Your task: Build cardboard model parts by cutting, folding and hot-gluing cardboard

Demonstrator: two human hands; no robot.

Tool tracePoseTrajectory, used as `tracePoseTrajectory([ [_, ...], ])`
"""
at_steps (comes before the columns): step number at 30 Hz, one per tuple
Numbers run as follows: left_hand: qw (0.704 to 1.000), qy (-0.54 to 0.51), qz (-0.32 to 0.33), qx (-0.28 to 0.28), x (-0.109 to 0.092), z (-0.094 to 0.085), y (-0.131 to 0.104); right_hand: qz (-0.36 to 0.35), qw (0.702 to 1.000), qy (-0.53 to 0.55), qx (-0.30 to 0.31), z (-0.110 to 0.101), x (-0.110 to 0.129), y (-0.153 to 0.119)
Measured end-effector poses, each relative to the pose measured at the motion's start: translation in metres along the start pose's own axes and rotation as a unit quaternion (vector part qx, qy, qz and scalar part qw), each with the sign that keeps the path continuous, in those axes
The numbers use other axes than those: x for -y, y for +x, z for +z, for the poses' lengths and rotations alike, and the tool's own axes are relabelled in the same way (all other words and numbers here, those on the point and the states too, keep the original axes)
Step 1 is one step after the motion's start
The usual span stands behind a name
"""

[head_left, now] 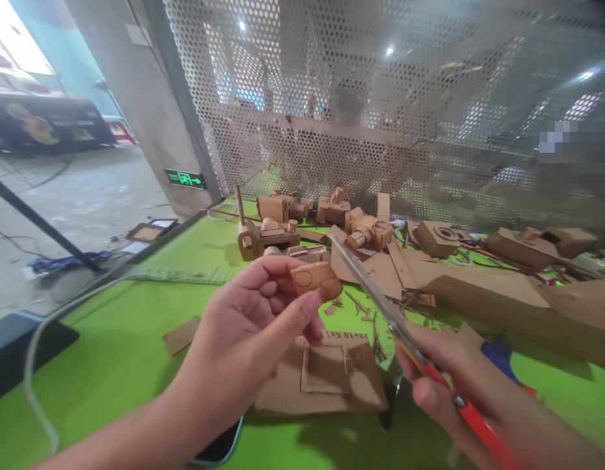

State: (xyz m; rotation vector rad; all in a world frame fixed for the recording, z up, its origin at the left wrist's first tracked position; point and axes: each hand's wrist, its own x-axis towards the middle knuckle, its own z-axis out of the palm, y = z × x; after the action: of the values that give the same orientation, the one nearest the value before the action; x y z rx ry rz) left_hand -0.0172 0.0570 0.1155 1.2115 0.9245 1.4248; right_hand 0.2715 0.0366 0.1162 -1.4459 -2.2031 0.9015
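in the head view, pinched between thumb and fingertips of the left hand (248, 313): a small brown cardboard piece with rounded corners and a dark drawn outline (314, 277). held raised over the middle of a bright green tabletop (130, 326), just left of a pair of long steel-bladed scissors with a red handle (365, 281). wrapped around that handle, with fingers closed: the right hand (483, 372). blades angled far and left, apparently not touching the piece. lying below, on the near side: a flat brown cardboard sheet with a rectangular frame on top (282, 398).

judging by looks, likely very light, fairly stiff across the face, dry and not slippery, yet apt to crease or dent at the thin edges if squeezed hard. best taken lightly across both flat faces at the near edge, under the thumb, leaving the drawn outline uncovered and the fingertips well away from the blades.
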Motion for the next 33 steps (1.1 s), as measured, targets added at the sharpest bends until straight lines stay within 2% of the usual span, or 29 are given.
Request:
tracePoseTrajectory([
  [5,1.0,0.0,0.013,-0.015,0.003,-0.002,0.002,0.05,0.999,-0.002,0.014,-0.001,-0.013,0.0],
  [9,0.999,0.002,0.036,-0.036,0.005,0.0,0.003,0.038,0.998,-0.047,0.03,-0.002,-0.009,0.002],
  [14,0.995,0.042,0.066,-0.057,0.004,0.002,0.003,0.018,0.998,-0.044,0.028,-0.006,-0.004,0.001],
  [22,0.996,0.034,0.083,-0.021,0.005,0.0,-0.003,-0.014,0.999,-0.026,0.035,-0.001,-0.021,-0.003],
  [33,0.995,0.046,0.087,-0.017,0.006,0.001,-0.002,-0.005,0.998,-0.05,0.032,-0.004,-0.004,0.002],
])
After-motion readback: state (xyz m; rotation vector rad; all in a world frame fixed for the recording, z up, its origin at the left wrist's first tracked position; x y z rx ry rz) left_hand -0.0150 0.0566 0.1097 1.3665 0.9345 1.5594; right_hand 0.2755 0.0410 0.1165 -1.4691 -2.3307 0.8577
